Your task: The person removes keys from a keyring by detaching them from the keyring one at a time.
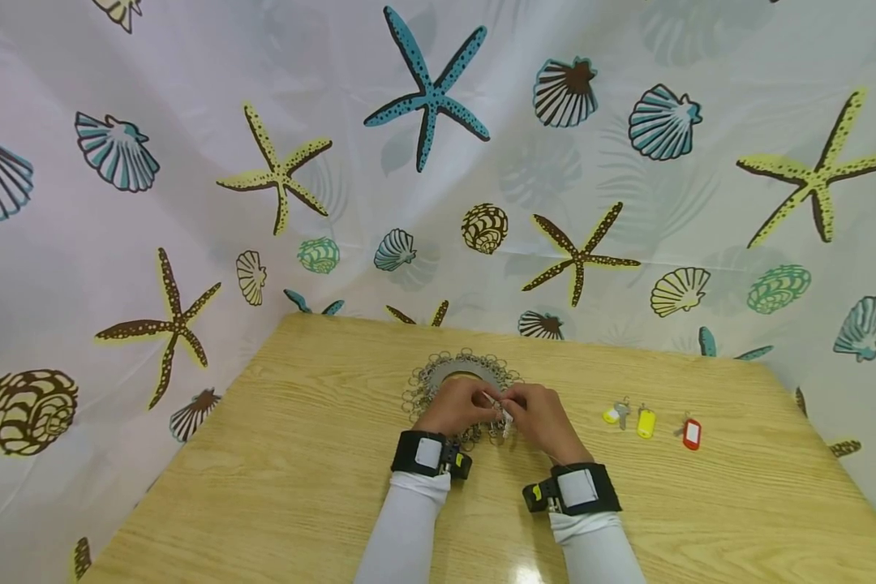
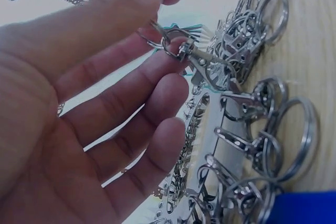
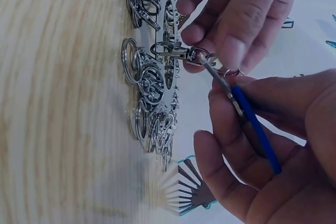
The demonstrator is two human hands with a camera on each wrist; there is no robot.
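Observation:
Between thumb and index finger, my left hand (image 1: 456, 405) pinches the split ring (image 2: 155, 27) of a swivel clasp (image 2: 202, 61). That clasp hangs from a grey metal disc (image 1: 438, 375) fringed with many clasps and rings. Facing it, my right hand (image 1: 543, 414) holds a silver key (image 3: 218, 80) with a blue key tag (image 3: 257, 129), the tag lying against the fingers. Both hands' fingertips meet at the split ring, and the thumbs hide part of it. The other left fingers are loosely bent below the clasp.
On the wooden table (image 1: 299, 470), right of the hands, lie keys with a small yellow tag (image 1: 611, 415), a larger yellow tag (image 1: 646, 423) and a red tag (image 1: 692, 434). A blue piece (image 2: 304, 208) shows beside the clasps. A shell-patterned curtain (image 1: 336, 178) surrounds the table's back and sides.

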